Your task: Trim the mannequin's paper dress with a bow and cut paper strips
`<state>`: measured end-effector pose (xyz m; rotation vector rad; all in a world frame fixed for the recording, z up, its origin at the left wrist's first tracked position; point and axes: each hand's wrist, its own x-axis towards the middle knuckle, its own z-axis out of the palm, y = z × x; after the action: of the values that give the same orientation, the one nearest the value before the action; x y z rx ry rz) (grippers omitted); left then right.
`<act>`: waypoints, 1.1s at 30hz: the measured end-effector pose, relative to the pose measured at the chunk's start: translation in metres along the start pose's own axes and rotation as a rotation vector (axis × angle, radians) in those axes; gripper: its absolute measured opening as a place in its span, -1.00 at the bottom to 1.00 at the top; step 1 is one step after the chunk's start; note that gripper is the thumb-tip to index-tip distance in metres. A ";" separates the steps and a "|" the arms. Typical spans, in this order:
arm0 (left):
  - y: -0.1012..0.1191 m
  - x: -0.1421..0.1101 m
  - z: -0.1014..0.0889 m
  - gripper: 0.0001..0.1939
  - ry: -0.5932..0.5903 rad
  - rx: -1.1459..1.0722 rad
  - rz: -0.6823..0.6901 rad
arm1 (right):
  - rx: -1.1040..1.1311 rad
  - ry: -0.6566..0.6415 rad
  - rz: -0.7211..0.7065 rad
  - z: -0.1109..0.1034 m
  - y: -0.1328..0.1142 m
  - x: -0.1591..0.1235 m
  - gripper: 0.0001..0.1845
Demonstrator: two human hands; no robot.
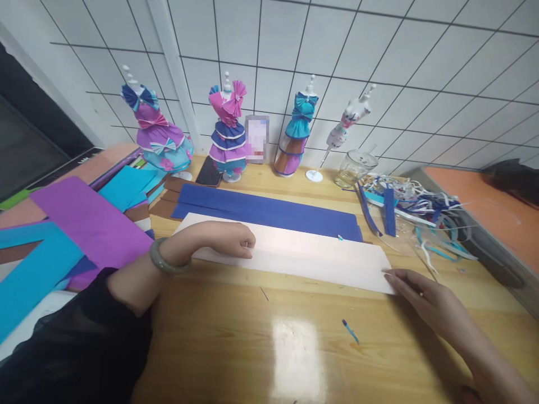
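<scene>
A long pale paper strip (311,252) lies flat across the wooden table. Over its left part is my left hand (231,238), fingers curled into a loose fist with nothing visible in them; a bangle circles that wrist. At the strip's right end, my right hand (415,289) pinches the edge between thumb and fingers. Just behind the pale strip lies a wide dark blue strip (269,210), partly covered by it.
Several small dress forms stand along the tiled wall, one wearing a teal dress (303,132). A glass jar (356,168) and a heap of scraps (412,202) are at right. Coloured sheets, including a purple sheet (92,219), cover the left. A blue scrap (350,331) lies in front.
</scene>
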<state>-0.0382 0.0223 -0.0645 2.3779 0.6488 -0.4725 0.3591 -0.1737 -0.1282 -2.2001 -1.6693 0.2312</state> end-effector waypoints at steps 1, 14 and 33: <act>0.002 0.001 0.002 -0.81 -0.001 -0.009 0.010 | 0.031 -0.048 0.011 -0.001 0.003 -0.001 -0.64; 0.005 0.011 0.013 -0.80 -0.021 -0.050 0.055 | -0.041 -0.067 0.073 -0.004 0.003 -0.014 -0.46; 0.012 0.009 0.011 -0.77 -0.017 0.033 -0.012 | -0.144 0.027 0.004 0.004 0.006 -0.016 -0.37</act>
<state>-0.0266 0.0098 -0.0716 2.3990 0.6526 -0.5118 0.3587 -0.1894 -0.1354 -2.2996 -1.7155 0.0836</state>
